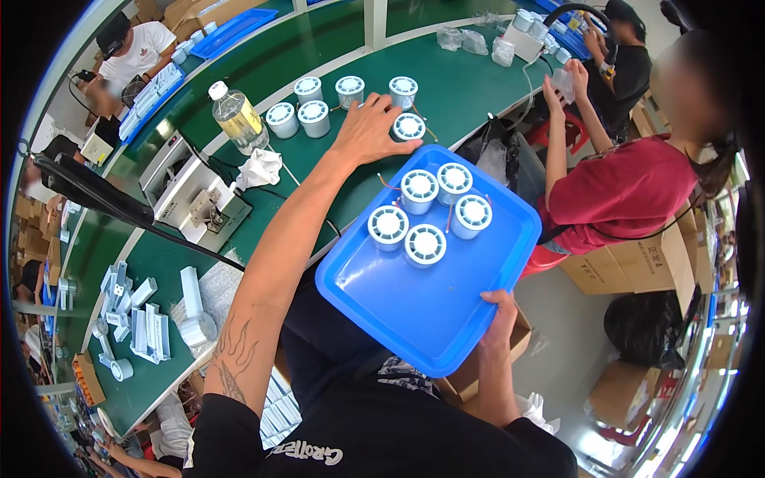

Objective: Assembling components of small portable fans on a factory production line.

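- Workshop with a curved green counter [470,99]; co-worker in a dark red top [621,195] on the right, clear plastic between both hands.
- Writing: pale lettering on the wearer's black shirt [398,434]; dark printed characters on a brown carton [613,267], right; yellow label on a clear bottle [229,110]; small dark lettering on a grey machine [191,195].
- Left arm stretched forward across the counter, elbow nearly straight, flame-like tattoo on the forearm.
- Left grip [368,134]: palm down, fingers forward, thumb out to the right, beside the nearest of six white round units [409,127] on the counter. Cannot tell whether it pinches that unit.
- Right arm bent, lower right. Right grip [500,320] pinching the rim of a blue tray [382,307], thumb on top, fingers mostly hidden.
- Tray in front of the torso; five more units grouped toward its far end, slotted tops up.
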